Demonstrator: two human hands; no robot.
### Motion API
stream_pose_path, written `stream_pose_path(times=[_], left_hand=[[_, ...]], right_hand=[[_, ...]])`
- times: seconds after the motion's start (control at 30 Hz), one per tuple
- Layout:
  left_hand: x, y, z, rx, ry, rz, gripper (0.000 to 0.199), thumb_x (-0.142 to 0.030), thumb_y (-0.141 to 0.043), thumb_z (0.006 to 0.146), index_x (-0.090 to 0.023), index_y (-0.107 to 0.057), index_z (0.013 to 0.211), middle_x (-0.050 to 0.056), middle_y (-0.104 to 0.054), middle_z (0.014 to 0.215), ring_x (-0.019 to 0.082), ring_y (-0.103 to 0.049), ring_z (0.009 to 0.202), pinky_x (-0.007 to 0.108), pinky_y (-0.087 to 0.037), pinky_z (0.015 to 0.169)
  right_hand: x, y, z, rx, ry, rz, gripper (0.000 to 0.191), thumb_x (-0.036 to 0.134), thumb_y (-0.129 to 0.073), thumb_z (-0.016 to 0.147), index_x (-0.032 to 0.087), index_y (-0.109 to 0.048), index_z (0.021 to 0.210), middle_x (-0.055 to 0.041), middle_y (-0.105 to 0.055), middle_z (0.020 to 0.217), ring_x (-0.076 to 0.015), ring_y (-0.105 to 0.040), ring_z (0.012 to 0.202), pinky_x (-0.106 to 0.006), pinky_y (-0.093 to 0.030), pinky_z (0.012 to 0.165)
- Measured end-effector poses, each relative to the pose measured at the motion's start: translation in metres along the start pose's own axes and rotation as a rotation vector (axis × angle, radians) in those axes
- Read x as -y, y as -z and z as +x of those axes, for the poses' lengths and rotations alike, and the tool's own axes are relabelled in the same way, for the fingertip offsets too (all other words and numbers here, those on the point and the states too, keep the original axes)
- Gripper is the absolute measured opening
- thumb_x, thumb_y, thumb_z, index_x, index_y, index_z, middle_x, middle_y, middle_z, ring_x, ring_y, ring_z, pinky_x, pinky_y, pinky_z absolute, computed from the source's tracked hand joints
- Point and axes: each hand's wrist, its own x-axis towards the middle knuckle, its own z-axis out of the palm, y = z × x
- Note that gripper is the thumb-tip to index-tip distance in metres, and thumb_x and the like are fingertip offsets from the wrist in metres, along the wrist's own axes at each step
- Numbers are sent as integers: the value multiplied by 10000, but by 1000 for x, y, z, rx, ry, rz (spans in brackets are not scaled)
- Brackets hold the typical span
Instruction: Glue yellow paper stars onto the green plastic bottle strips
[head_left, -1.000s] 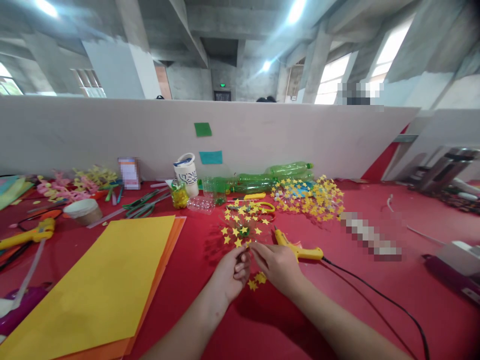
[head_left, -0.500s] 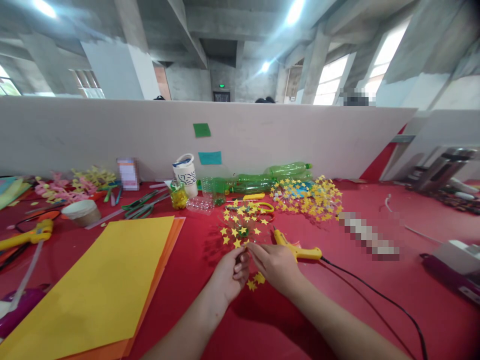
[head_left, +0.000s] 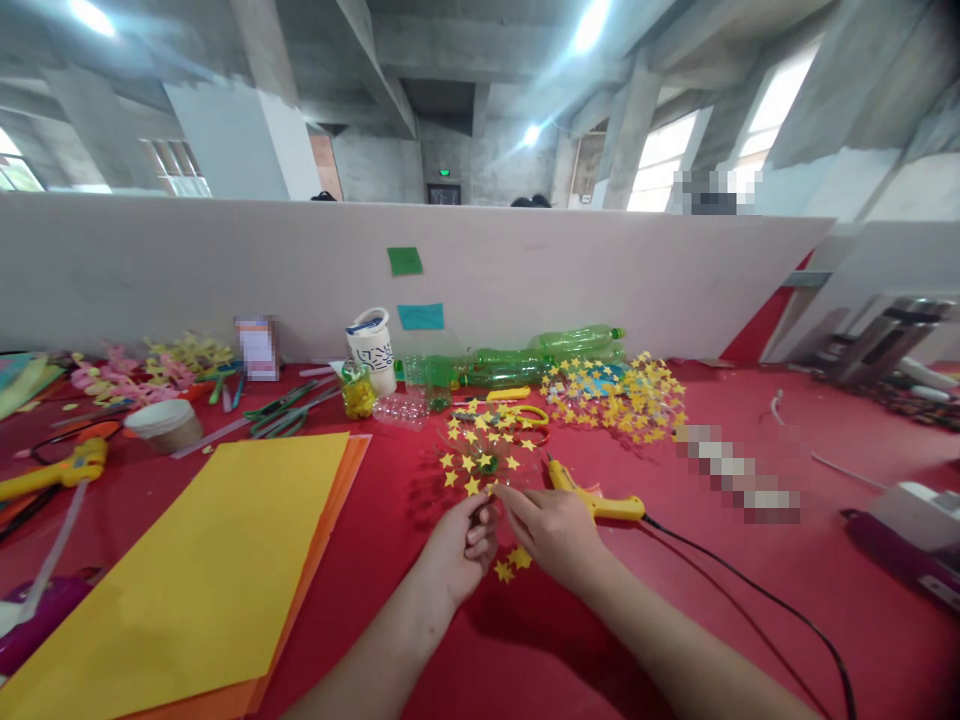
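Yellow star cluster (head_left: 485, 461) sits on red worktop (head_left: 375, 520), green at its middle. Left hand (head_left: 461, 548): fingers curled narrow at cluster's near edge. Right hand (head_left: 561, 532): fingers narrow, tips meeting the left's; cannot tell what either grips. Loose stars (head_left: 504, 571) lie between the 2 wrists. Glue gun (head_left: 619, 508) lies just beside right hand.

Left hand (head_left: 463, 545) and right hand (head_left: 559, 530) pinch star cluster (head_left: 485, 461) at its 6 o'clock edge. Glue gun (head_left: 621, 508) at 2 o'clock, yellow sheet (head_left: 202, 560) at 9.
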Motion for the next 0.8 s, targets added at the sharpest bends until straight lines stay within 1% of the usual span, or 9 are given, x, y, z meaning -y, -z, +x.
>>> stream_pose_path(times=[0.13, 0.3, 0.5, 0.7, 0.8], left_hand=[[-1, -1, -1, 1, 0, -5, 270, -153, -346, 898, -134, -418, 639, -72, -383, 449, -21, -239, 253, 94, -122, 252], [-1, -1, -1, 3, -5, -13, 255, -145, -355, 893, -137, -426, 648, -73, -381, 449, -17, -245, 252, 96, -130, 250], [1, 0, 0, -4, -12, -21, 257, -119, -342, 885, -140, -419, 641, -73, -374, 448, -13, -249, 254, 96, -131, 250], [-1, 0, -1, 2, -16, -13, 259, -135, -332, 892, -141, -415, 647, -75, -371, 448, -13, -244, 255, 96, -129, 253], [-1, 0, -1, 7, -30, -9, 234, -132, -343, 883, -141, -418, 662, -76, -378, 459, -15, -243, 258, 96, -125, 254]], right_hand=[[1, 0, 1, 3, 16, -7, 237, 212, -440, 881, 168, -591, 1057, -9, -640, 612, -115, -561, 520, -254, -266, 502], [2, 1, 0, 13, 19, -21, 261, 206, -430, 884, 176, -577, 1097, -5, -628, 598, -115, -549, 504, -254, -262, 496], [4, 2, 2, 94, 23, -34, 297, 184, -457, 866, 178, -557, 1145, -13, -638, 614, -128, -566, 524, -256, -269, 488], [4, 2, 1, 77, 10, -16, 302, 192, -435, 875, 183, -550, 1154, -10, -642, 619, -130, -574, 528, -256, -280, 498], [1, 3, 0, 45, -14, 19, 311, 186, -426, 873, 158, -537, 1162, -18, -653, 645, -129, -583, 554, -251, -297, 521]])
